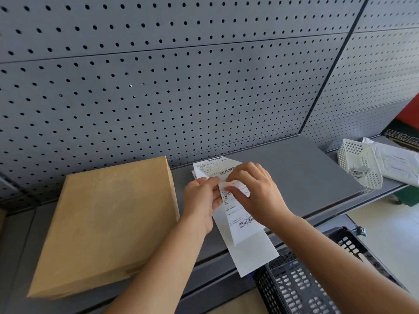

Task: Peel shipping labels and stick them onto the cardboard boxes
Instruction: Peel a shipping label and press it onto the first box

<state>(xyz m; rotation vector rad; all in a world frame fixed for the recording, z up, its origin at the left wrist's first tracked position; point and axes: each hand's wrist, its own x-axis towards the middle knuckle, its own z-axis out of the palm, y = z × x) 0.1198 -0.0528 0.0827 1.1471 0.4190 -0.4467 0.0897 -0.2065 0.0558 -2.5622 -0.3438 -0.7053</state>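
View: head camera, looking down and forward.
Background: a grey pegboard [158, 75] fills the far side, crossed by dark seams.
Bench: a grey bench [306, 173] runs along the foot of the pegboard.
Box: a flat brown cardboard box [106, 223] lies on the left of the bench, top face bare, far edge close to the pegboard.
Labels: a long white strip of labels [243, 220] with small print and barcodes is held just right of the box. Its far end points at the pegboard and its near end reaches past the bench's near edge.
Left hand: the left hand [200, 200] pinches the strip's left edge between thumb and fingers.
Right hand: the right hand [256, 191], fingers curled, pinches a lifted, curled piece of label at mid-strip.
Hands: close together on the strip, fingertips just beside each other.
Basket: a white mesh basket [360, 164] sits tilted at the far right of the bench, with small grey bits inside.
Bag: a white plastic bag [396, 164] with a printed sheet lies just right of the basket.
Crate: a dark slotted crate [301, 288] stands near right, below the bench edge, with the strip's near end over its corner.
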